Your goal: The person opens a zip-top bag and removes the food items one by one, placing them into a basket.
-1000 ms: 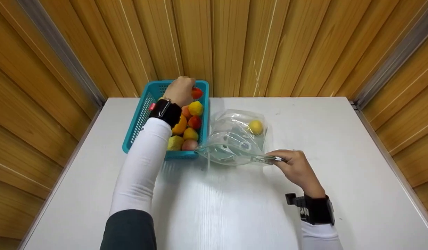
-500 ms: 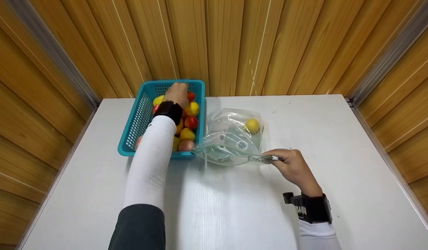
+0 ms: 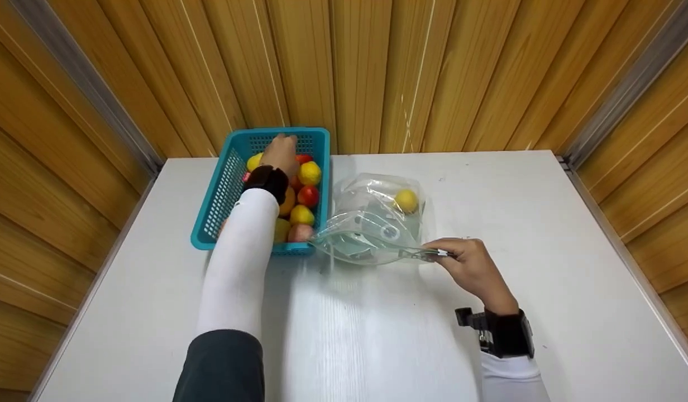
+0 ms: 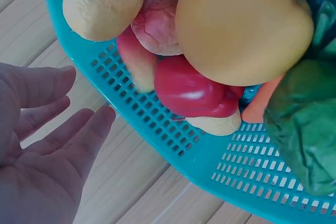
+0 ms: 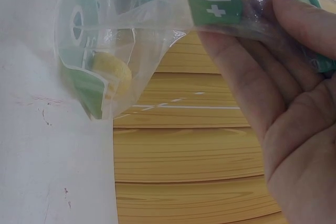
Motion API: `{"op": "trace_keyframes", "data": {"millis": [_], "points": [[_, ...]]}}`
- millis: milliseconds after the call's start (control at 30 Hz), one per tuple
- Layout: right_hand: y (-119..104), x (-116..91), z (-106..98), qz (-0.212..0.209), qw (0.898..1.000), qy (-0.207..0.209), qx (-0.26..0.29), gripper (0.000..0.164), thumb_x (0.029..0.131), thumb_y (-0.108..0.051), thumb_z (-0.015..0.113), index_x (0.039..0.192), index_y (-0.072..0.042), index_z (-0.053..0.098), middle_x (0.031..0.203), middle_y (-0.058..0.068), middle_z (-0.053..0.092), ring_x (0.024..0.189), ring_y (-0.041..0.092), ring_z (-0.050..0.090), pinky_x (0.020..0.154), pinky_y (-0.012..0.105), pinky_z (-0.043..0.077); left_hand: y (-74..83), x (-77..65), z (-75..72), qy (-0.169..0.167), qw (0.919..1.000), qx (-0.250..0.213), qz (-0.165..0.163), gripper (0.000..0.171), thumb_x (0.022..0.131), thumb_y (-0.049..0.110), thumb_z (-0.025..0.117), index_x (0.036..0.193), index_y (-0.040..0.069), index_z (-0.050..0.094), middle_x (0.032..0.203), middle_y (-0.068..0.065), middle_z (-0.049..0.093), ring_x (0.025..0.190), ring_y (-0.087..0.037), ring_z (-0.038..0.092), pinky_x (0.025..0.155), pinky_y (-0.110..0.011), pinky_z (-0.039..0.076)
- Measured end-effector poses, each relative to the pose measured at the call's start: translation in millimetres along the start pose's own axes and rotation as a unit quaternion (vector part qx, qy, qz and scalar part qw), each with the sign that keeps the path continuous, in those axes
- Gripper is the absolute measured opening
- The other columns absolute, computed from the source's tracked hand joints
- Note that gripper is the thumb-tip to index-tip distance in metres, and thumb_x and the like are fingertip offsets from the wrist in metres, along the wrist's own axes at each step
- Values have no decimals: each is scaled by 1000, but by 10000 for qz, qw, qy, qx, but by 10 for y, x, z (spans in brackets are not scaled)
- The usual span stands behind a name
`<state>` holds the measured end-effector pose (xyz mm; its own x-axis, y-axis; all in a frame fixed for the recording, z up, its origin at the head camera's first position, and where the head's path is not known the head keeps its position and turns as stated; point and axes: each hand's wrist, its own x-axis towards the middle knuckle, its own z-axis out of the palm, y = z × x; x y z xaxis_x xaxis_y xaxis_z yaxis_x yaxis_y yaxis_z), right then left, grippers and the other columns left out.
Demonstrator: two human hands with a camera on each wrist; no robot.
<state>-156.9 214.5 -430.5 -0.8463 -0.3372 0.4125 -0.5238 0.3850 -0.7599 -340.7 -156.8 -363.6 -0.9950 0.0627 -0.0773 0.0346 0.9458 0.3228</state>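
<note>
My left hand (image 3: 281, 153) is over the far part of a turquoise basket (image 3: 210, 201) of assorted fruit and vegetables. In the left wrist view the left hand (image 4: 58, 124) has its thumb and fingers apart with nothing between them, close to the basket rim (image 4: 184, 174). Nearby lie a glossy red pepper-like piece (image 4: 191, 90) and a large yellow-orange fruit (image 4: 239, 30). My right hand (image 3: 469, 265) pinches the edge of a clear zip bag (image 3: 377, 223) by the corner of its mouth. A yellow round fruit (image 3: 406, 201) is inside the bag.
Both the basket and the bag stand on a white table (image 3: 377, 335), with the bag's left corner right at the basket rim. Wood-plank walls (image 3: 361, 72) rise behind the table and at both sides.
My left hand has moved slightly left and lower over the basket, away from the red piece, which now sits lower among the fruit. The right hand and bag hold their place.
</note>
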Motion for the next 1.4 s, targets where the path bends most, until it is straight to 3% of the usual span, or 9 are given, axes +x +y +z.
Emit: {"op": "trace_keyframes", "data": {"millis": [167,433,633,933,1167,1400], "points": [[4,10,10,-42,10000,-1,61,21,83,17,74,95,2,80,95,16,78,82,2,69,72,11,54,29,-70,-54,-11,9999,-12,135,53,97,-7,60,149,-2,49,148,-25,49,133,-38,52,116,-50,41],[22,28,5,9,9999,-1,139,22,83,18,72,96,2,80,95,17,78,82,7,71,72,12,55,218,-204,-233,19,9973,-467,571,51,96,-6,64,146,-1,55,148,-22,53,134,-37,52,114,-48,44],[28,30,18,-5,9999,0,121,21,83,17,72,97,3,80,95,17,78,81,7,72,72,12,55,356,-399,-318,284,9917,-494,1150,39,99,1,64,138,0,63,141,-21,59,126,-35,59,108,-45,50],[57,40,18,-28,10000,57,-20,23,81,18,74,96,2,81,95,15,78,84,4,70,73,12,55,582,-857,-267,824,9690,-671,2232,28,100,6,65,126,-1,70,120,-18,66,103,-30,63,93,-37,57],[59,43,28,-39,9999,60,103,23,82,19,72,96,3,80,95,17,78,84,2,70,72,12,55,630,-1239,-101,1071,9525,-1106,2628,29,99,8,68,127,1,69,121,-16,67,102,-28,64,93,-35,58],[63,40,18,-55,9999,73,107,24,81,20,73,96,2,80,95,16,78,84,0,69,72,12,55,676,-1635,77,987,9338,-1722,2975,24,99,7,68,122,1,71,115,-12,73,99,-23,69,93,-34,58]]}}
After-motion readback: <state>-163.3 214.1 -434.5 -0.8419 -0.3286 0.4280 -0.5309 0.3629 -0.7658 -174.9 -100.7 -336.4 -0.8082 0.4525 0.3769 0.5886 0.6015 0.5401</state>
